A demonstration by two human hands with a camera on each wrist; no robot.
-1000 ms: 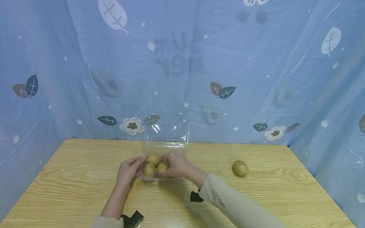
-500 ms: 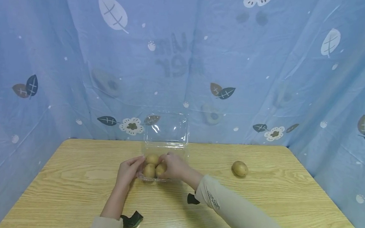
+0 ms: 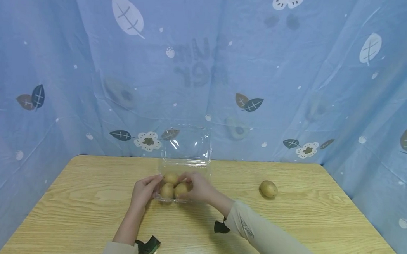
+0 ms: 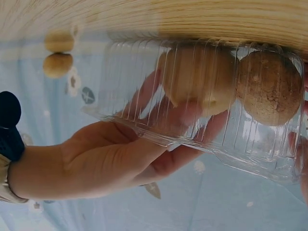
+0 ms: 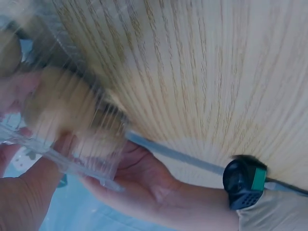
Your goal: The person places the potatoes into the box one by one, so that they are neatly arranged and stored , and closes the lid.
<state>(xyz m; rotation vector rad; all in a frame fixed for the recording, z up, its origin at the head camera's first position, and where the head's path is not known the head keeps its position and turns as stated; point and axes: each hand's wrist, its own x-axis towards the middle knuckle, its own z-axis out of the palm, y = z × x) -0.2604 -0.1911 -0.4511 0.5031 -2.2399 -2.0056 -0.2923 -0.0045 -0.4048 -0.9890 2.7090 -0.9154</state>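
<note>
A clear plastic clamshell box (image 3: pixel 164 196) sits mid-table with its lid (image 3: pixel 187 143) standing open at the back. Three brown kiwi-like fruits lie in it: one at the back (image 3: pixel 170 178), one front left (image 3: pixel 166 190), one front right (image 3: pixel 181 189). My left hand (image 3: pixel 144 189) grips the box's left wall (image 4: pixel 144 96), its fingers showing through the ribbed plastic. My right hand (image 3: pixel 198 187) curls round the front right fruit (image 5: pixel 57 110) inside the box. A fourth fruit (image 3: pixel 268 189) lies loose on the table to the right.
The wooden table (image 3: pixel 288 225) is walled on three sides by a blue curtain (image 3: pixel 296 90) printed with leaves. Black wrist straps (image 3: pixel 149 245) sit on both forearms. The loose fruit (image 4: pixel 57 65) shows far off in the left wrist view.
My right hand has lowered the front right fruit down into the box beside the other two. My left hand has stayed on the box's left wall.
</note>
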